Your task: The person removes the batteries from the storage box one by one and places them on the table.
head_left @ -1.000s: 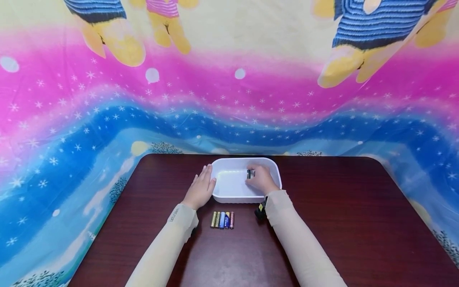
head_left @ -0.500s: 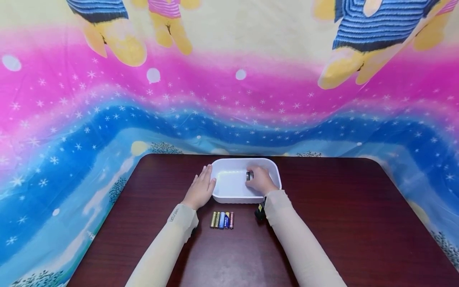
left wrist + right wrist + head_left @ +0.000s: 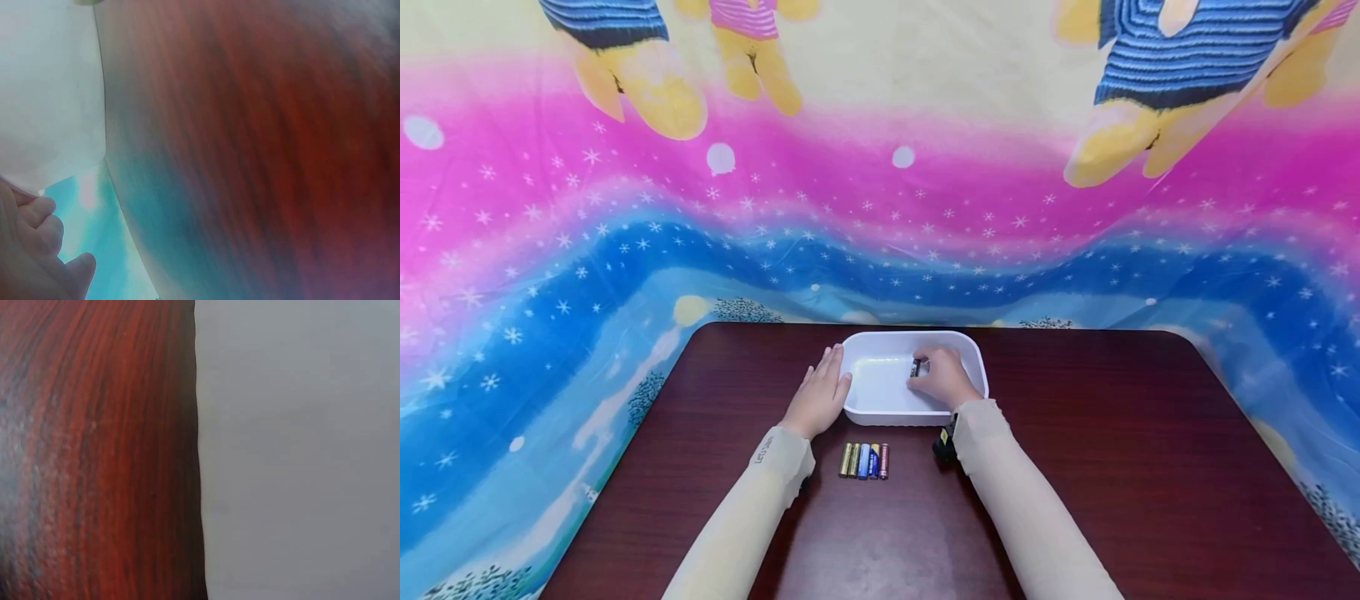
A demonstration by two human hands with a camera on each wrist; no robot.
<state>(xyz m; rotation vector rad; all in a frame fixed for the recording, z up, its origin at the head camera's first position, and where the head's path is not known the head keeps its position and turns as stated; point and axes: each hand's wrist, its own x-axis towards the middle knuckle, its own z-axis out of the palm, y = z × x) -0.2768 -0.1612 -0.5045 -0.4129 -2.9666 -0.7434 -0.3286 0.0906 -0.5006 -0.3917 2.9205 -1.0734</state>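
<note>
A white rectangular plastic tub (image 3: 880, 418) stands toward the back of the table. My right hand (image 3: 949, 377) reaches inside it and pinches a small dark battery (image 3: 915, 368) between thumb and fingers; part of the battery is hidden by the hand. My left hand (image 3: 817, 395) rests with straight fingers against the tub's left side. In the left wrist view, fingers (image 3: 50, 234) of that hand lie beside the tub's wall (image 3: 53, 94). The right wrist view shows only the tub's outer wall (image 3: 300, 450) and the table.
On the dark red-brown wooden table (image 3: 1112, 467), a row of several batteries (image 3: 864, 461) in gold, blue and red lies in front of the tub. A black wrist camera (image 3: 944, 443) hangs under the right sleeve. Behind the table's back edge hangs a colourful printed cloth (image 3: 880, 208).
My right hand's fingertips and the battery have shifted slightly left within the tub, and the battery has turned a little. The left hand, the tub and the row of batteries stay put.
</note>
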